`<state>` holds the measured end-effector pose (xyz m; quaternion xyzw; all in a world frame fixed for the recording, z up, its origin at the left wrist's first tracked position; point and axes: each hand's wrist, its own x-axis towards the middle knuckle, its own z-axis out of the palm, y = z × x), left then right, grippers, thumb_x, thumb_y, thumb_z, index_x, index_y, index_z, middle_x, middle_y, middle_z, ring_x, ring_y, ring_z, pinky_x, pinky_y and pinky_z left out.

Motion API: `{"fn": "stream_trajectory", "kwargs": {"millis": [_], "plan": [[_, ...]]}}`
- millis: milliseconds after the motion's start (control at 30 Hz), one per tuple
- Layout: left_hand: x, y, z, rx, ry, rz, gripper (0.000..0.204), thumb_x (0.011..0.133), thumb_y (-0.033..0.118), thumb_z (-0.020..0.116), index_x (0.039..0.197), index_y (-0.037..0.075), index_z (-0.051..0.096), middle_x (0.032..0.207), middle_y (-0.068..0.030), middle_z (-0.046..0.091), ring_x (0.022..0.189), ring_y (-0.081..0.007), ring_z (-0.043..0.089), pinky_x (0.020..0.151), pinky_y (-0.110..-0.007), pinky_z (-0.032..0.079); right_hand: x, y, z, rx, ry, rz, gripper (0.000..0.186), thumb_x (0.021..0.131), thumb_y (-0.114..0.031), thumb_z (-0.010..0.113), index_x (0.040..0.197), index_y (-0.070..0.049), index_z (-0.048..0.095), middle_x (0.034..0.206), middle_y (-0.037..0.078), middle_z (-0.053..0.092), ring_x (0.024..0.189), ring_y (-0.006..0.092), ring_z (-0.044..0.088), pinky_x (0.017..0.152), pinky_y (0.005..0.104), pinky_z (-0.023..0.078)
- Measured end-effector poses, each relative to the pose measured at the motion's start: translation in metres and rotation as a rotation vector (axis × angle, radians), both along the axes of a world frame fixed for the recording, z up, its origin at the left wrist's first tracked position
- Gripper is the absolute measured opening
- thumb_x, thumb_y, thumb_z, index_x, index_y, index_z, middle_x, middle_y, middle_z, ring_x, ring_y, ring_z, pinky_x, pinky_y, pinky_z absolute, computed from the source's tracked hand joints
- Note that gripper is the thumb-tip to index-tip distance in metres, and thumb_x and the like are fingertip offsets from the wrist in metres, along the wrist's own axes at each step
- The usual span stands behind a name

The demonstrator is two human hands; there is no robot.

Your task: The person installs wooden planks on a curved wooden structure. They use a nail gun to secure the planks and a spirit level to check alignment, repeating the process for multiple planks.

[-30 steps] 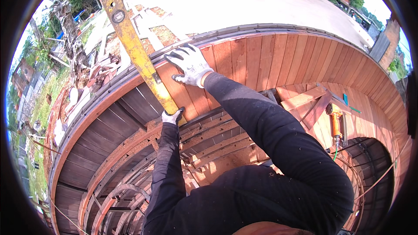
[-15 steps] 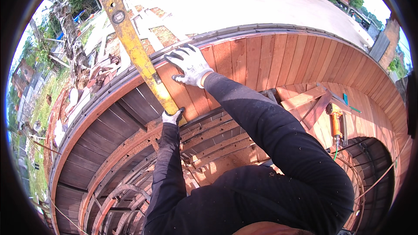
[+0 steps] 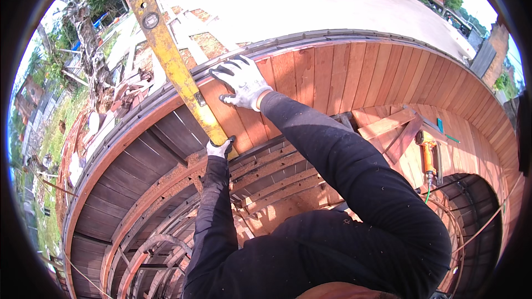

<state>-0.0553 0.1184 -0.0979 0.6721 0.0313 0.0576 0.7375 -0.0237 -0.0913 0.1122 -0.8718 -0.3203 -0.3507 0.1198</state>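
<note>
A worn yellow spirit level [image 3: 173,65] lies across the curved wooden rim, its far end sticking out past the outer edge. My left hand [image 3: 219,148], in a white glove with dark fingertips, is closed round the level's near end. Beside the level, my gloved right hand [image 3: 245,84] rests on the reddish planks [image 3: 322,72] with its fingers spread. The level's long edge runs along the side of the end plank. Part of my left hand's grip is hidden under the level.
Left of the level, dark boards show between open framing [image 3: 149,163]. An orange power tool [image 3: 428,155] with a green line stands at the right, near a wooden brace [image 3: 402,135] and a round opening [image 3: 471,210]. Scrap timber [image 3: 124,91] lies outside the rim; cars are parked far off.
</note>
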Motion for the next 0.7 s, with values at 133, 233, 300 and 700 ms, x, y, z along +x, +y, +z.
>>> {"fn": "stream_trajectory", "kwargs": {"millis": [133,233,300,700], "plan": [[-0.0026,0.0004,0.0032,0.029,0.022,0.002,0.029,0.069,0.009,0.085,0.08,0.006,0.059,0.064,-0.0003,0.058,0.049,-0.0101,0.052,0.045,-0.026,0.04,0.0003,0.001,-0.0012,-0.001,0.006,-0.001,0.066,0.081,-0.045,0.067,0.137,-0.017,0.048,0.138,0.01,0.048,0.133,0.0281,0.038,0.116,0.0484,0.021],[-0.0022,-0.0012,0.005,0.01,0.027,-0.002,0.029,0.069,0.009,0.085,0.08,0.005,0.059,0.064,0.0002,0.058,0.049,-0.0101,0.052,0.045,-0.026,0.04,0.0011,0.0001,-0.0009,-0.004,0.014,-0.006,0.066,0.081,-0.045,0.067,0.138,-0.017,0.048,0.139,0.01,0.048,0.133,0.0279,0.038,0.116,0.0483,0.021],[-0.0003,-0.0005,0.0041,0.012,0.028,-0.002,0.029,0.069,0.009,0.086,0.081,0.005,0.059,0.064,0.0002,0.058,0.049,-0.01,0.052,0.046,-0.026,0.041,0.0032,-0.0002,-0.0019,0.0,0.006,-0.006,0.066,0.081,-0.045,0.067,0.137,-0.017,0.048,0.139,0.009,0.048,0.133,0.0278,0.038,0.116,0.0483,0.021],[-0.0031,0.0044,-0.0004,0.028,0.001,-0.084,0.03,0.071,0.013,0.086,0.091,0.004,0.064,0.074,-0.0001,0.064,0.058,-0.0084,0.056,0.053,-0.026,0.047,0.0016,0.0023,-0.0046,-0.014,0.02,-0.079,0.07,0.081,-0.046,0.067,0.141,-0.016,0.045,0.141,0.01,0.047,0.134,0.0277,0.038,0.116,0.0469,0.02]]}}
